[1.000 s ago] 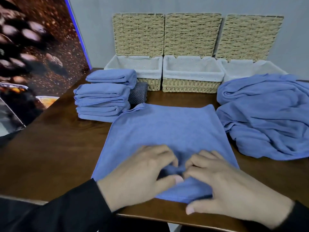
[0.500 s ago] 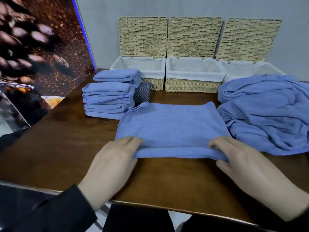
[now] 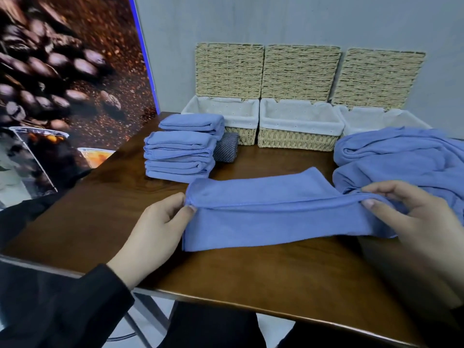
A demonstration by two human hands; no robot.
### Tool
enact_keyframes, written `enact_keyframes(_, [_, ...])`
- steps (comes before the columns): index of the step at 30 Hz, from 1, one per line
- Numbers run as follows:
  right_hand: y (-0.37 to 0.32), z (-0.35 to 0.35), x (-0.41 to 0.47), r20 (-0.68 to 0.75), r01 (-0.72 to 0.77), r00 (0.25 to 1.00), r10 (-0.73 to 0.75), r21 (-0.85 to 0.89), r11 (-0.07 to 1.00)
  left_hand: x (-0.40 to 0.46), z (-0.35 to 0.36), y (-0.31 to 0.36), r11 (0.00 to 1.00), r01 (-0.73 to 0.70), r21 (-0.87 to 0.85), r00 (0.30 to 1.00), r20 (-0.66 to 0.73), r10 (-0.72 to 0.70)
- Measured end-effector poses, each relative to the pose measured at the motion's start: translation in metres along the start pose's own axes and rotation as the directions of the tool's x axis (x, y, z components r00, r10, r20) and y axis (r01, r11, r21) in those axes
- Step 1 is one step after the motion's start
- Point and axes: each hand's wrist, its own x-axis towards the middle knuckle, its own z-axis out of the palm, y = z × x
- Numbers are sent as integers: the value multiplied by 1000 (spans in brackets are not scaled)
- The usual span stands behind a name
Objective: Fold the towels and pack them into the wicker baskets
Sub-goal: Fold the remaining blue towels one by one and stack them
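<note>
A blue towel [image 3: 271, 209] lies across the middle of the table, lifted along a fold ridge. My left hand [image 3: 160, 222] pinches its left end, my right hand [image 3: 406, 212] pinches its right end. A stack of folded blue towels [image 3: 180, 149] stands at the back left. A heap of unfolded blue towels [image 3: 406, 156] lies at the right. Three wicker baskets with white liners line the back: left [image 3: 241, 136], middle [image 3: 296, 141], right [image 3: 364, 116], partly hidden by the heap. Nothing shows inside the left and middle baskets.
The wooden table [image 3: 105, 209] has its front edge close to me. A dark grey rolled cloth [image 3: 227, 150] sits between the folded stack and the left basket. Three wicker lids [image 3: 300, 71] lean on the grey wall. A coffee-bean poster [image 3: 62, 71] covers the left.
The flat towel went from spread out to folded over. My hands moved from its near middle to its two ends and raised a fold ridge; the towel is now a narrower band.
</note>
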Motion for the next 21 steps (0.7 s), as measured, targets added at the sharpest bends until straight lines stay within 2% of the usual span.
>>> enact_keyframes(4, [-7, -1, 10, 14, -22, 1000, 22, 19, 1000, -4, 0, -2, 981, 144, -132, 989, -20, -148])
enact_keyframes(8, [-17, 3, 30, 24, -35, 999, 36, -66, 997, -4, -6, 0, 976, 156, -151, 983, -72, -168])
enact_keyframes(11, [-19, 12, 62, 99, 7, 995, 12, -190, 982, 7, -10, -1, 981, 164, -99, 981, -91, -174])
enact_keyframes(13, [-17, 21, 87, 136, 44, 991, -8, -267, 963, 19, -11, -7, 983, 181, 39, 979, -99, -176])
enact_keyframes(15, [-13, 33, 107, 213, 95, 977, 4, -452, 887, 29, -13, -15, 938, 171, 301, 982, -128, -138])
enact_keyframes(17, [-5, 48, 115, 299, 203, 954, -2, -644, 738, 33, -13, -16, 861, 153, 485, 981, -178, -74])
enact_keyframes(19, [2, 62, 107, 309, 285, 946, -94, -660, 695, 38, -12, -17, 845, -8, 535, 976, -179, 123])
enact_keyframes(20, [3, 69, 97, 308, 318, 939, -152, -614, 723, 41, -11, -15, 829, -130, 543, 965, -123, 232])
enact_keyframes(21, [3, 77, 85, 313, 343, 930, -191, -561, 753, 44, -9, -12, 799, -254, 546, 951, -9, 309])
